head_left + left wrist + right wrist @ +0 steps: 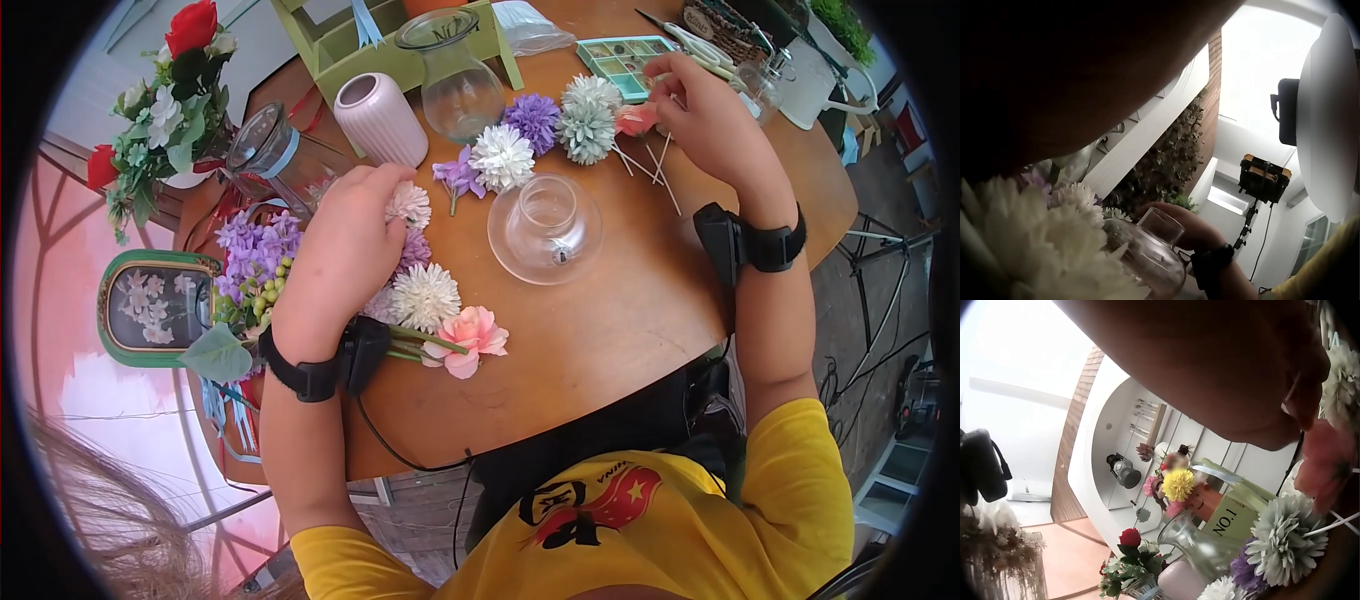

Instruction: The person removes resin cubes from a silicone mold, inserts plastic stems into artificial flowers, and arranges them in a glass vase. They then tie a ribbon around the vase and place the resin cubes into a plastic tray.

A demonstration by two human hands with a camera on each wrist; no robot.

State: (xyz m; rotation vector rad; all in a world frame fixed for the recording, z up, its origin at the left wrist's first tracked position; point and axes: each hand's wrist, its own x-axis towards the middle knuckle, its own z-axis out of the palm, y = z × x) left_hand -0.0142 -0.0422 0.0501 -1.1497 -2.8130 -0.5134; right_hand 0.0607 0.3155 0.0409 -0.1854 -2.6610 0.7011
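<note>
My left hand [350, 225] reaches over the flowers at the left, its fingertips hidden beside a pale white flower [408, 205]. Below it lie a white chrysanthemum [425, 297] and a pink flower [467, 341] with green stems. My right hand [705, 125] is at the back right with bent fingers, close to a coral flower [636, 119]. In the right wrist view the fingertips come right at the petals of that coral flower [1325, 462]. Grey-green flowers [588, 120], a purple one [532, 122] and a white one [502, 157] lie to its left. White stems [660, 165] spread beneath the right hand.
A low round clear glass vase [546, 230] stands mid-table. Behind are a pink ribbed vase [380, 120], a taller glass vase [462, 80] and a green wooden box [340, 55]. At the left are a framed picture [150, 308] and red roses [190, 30]; a compartment tray [630, 65] is back right.
</note>
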